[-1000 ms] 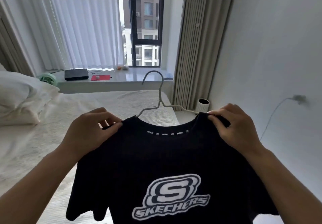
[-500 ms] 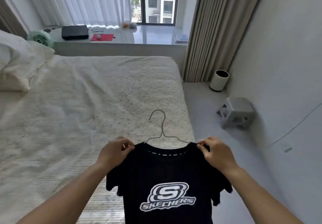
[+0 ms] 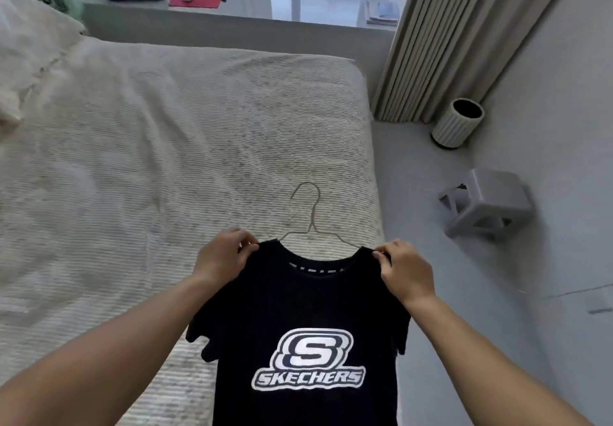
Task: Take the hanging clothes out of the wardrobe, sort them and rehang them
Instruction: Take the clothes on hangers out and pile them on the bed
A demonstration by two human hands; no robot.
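A black T-shirt [image 3: 308, 296] with a white logo on its chest hangs on a thin wire hanger [image 3: 310, 213], whose hook sticks out above the collar. My left hand [image 3: 222, 256] pinches the shirt's left shoulder and my right hand [image 3: 404, 269] pinches its right shoulder. I hold the shirt over the near right corner of the bed [image 3: 166, 147], its hem running out of the bottom of the frame. No wardrobe is in view.
A narrow strip of grey floor [image 3: 431, 293] runs between bed and wall. On it lie a tipped grey stool [image 3: 487, 206] and a ribbed white bin [image 3: 457, 123] by the beige curtain [image 3: 447, 37]. A pillow [image 3: 30, 47] lies at the far left.
The view has tilted down from the window to the bed and floor. Both hands have lowered the shirt on its hanger towards the bed corner, keeping the same hold.
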